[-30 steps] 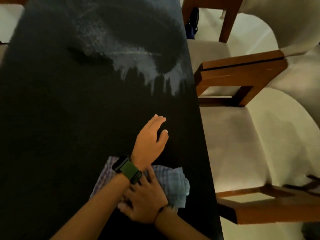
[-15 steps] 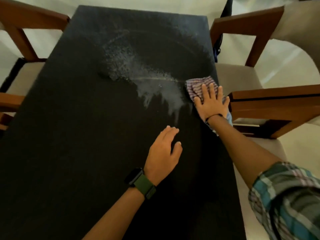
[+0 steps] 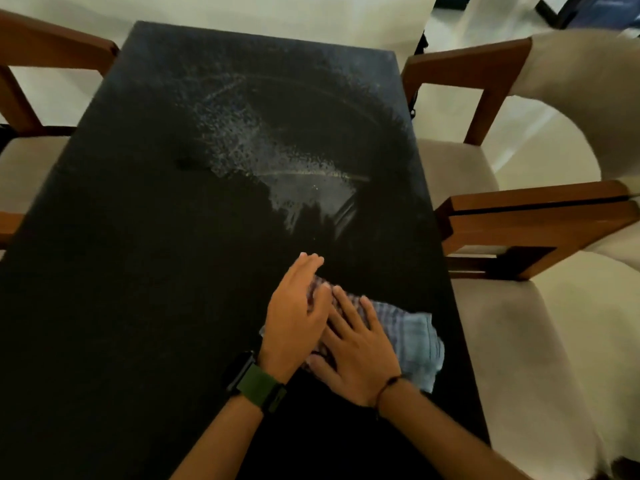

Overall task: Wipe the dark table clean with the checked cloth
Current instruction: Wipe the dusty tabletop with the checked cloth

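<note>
The dark table (image 3: 138,271) fills the view, with a whitish wet or dusty smear (image 3: 277,168) across its middle and far part. The checked cloth (image 3: 408,334) lies bunched near the table's right front. My right hand (image 3: 356,348) presses flat on the cloth, fingers spread. My left hand (image 3: 294,313), with a green-strapped watch on its wrist, rests flat on the table and overlaps the cloth's left edge, partly over my right fingers. Much of the cloth is hidden under both hands.
Wooden-armed chairs with pale seats stand along the right side (image 3: 519,216) and the left side (image 3: 34,57). The table's right edge runs close to the cloth. Pale floor shows beyond the far end.
My right hand has dragged the cloth from the table's right edge by the smear back toward me, beside my left hand. The smear's near right corner looks wiped.
</note>
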A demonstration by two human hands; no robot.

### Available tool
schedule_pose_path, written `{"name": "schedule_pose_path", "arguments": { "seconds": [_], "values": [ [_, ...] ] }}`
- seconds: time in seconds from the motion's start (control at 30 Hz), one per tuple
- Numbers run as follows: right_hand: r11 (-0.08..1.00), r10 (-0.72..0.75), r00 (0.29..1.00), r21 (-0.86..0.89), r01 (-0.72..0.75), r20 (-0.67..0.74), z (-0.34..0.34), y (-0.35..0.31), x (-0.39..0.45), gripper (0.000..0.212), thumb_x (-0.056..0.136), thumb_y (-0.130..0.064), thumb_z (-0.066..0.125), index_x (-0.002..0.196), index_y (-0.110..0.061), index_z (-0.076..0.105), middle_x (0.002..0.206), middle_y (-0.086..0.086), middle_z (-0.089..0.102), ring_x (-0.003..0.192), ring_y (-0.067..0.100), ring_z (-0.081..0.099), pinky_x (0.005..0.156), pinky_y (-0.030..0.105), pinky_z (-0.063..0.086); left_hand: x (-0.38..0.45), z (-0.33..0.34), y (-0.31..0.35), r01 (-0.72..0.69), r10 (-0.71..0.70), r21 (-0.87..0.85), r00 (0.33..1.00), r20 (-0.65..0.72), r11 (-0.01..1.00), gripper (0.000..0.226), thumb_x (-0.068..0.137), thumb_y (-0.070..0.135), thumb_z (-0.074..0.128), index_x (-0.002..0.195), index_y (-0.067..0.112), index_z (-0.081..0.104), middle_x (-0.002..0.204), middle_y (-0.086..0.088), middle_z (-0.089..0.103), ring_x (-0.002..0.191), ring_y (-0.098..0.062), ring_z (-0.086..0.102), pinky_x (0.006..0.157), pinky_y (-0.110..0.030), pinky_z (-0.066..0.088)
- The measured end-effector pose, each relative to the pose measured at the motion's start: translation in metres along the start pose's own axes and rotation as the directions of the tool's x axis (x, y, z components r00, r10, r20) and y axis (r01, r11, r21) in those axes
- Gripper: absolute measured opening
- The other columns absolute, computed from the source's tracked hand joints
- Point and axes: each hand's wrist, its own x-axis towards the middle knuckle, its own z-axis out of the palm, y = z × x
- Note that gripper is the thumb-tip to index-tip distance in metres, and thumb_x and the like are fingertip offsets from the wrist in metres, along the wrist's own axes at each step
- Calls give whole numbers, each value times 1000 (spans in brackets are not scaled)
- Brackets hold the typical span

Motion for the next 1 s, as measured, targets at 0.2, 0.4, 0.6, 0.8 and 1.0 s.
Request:
{"name": "schedule_pose_path", "arguments": {
  "seconds": [0.2,0.4,0.6,0.8,1.0],
  "values": [
    [986,141,984,-77,-151,-112,-37,75,152,71,81,-67,0,147,-40,-2,156,-10,-10,146,19,-8,116,48,0,11,-3,-26,-4,4,8,995,-102,1000,42,90,16,49,131,18,41,140,4,42,127,5,23,103,-7,15],
    [951,306,948,-27,-309,-86,-60,101,242,62,94,-62,15,149,-38,-1,159,-5,-6,146,22,-9,116,50,-3,16,-22,-47,32,-33,-11,991,-128,999,42,91,18,47,132,22,39,142,7,39,128,7,20,109,-17,20],
    [1000,11,999,-24,-12,-35,-39,10,148,71,82,-70,3,145,-38,-6,157,-6,-8,145,24,-11,116,49,-5,19,-56,-45,7,-3,19,981,-193,1000,41,90,14,49,130,12,43,139,-3,44,131,-8,32,105,-15,21],
    [975,-219,970,-1,220,104,-24,-29,89,62,87,-68,9,138,-39,-13,146,-16,-22,136,14,-31,108,40,-24,34,-67,-46,25,-27,-13,987,-161,1000,39,92,17,44,131,16,41,141,-1,41,133,-6,27,105,-17,21],
    [975,-189,981,-121,184,-31,-43,20,197,66,82,-66,2,142,-41,-10,151,-16,-15,141,12,-18,115,46,-7,50,-64,-57,16,-4,55,979,-206,998,41,90,15,49,131,11,42,139,-4,44,129,-5,31,104,-13,20]
  ]
}}
